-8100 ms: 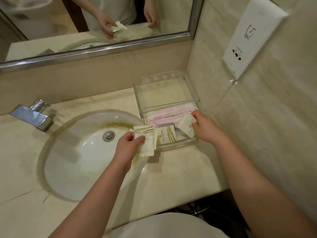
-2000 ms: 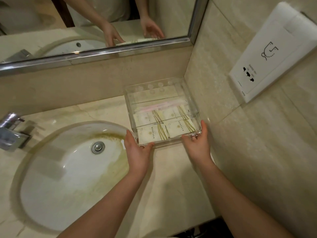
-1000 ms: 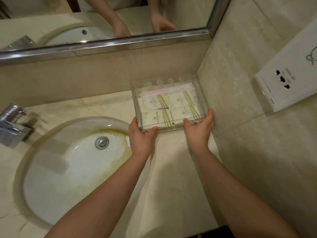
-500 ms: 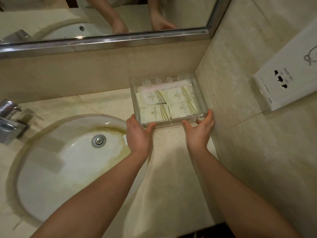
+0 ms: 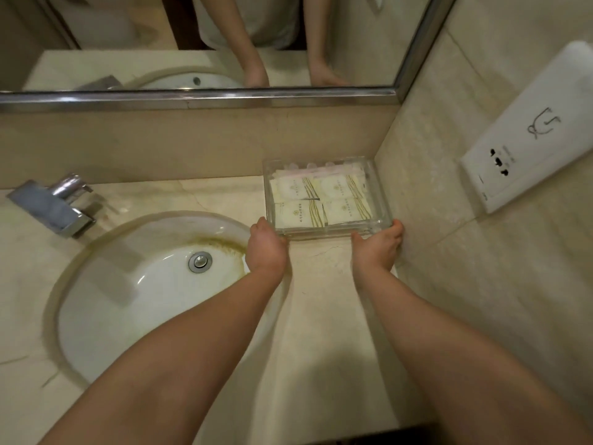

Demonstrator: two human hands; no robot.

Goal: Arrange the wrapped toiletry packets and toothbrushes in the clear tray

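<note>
The clear tray [image 5: 333,231] sits in the back right corner of the counter, close to both walls. Inside lie several cream toiletry packets [image 5: 321,200] with gold stripes, laid flat in two rows. Pink-wrapped toothbrushes [image 5: 316,170] lie along the tray's far side, partly hidden by the packets. My left hand [image 5: 265,248] grips the tray's near left corner. At the near right corner my right hand [image 5: 377,247] holds the rim, fingers along the tray's side.
A white oval sink [image 5: 150,284] with a metal drain [image 5: 200,261] lies left of the tray. A chrome tap [image 5: 53,203] stands at the far left. A mirror [image 5: 199,43] spans the back wall. A white socket panel [image 5: 529,130] hangs on the right wall.
Eight seconds ago my hands were laying packets in the tray. Since then both hands took the tray's near corners and slid it back into the corner.
</note>
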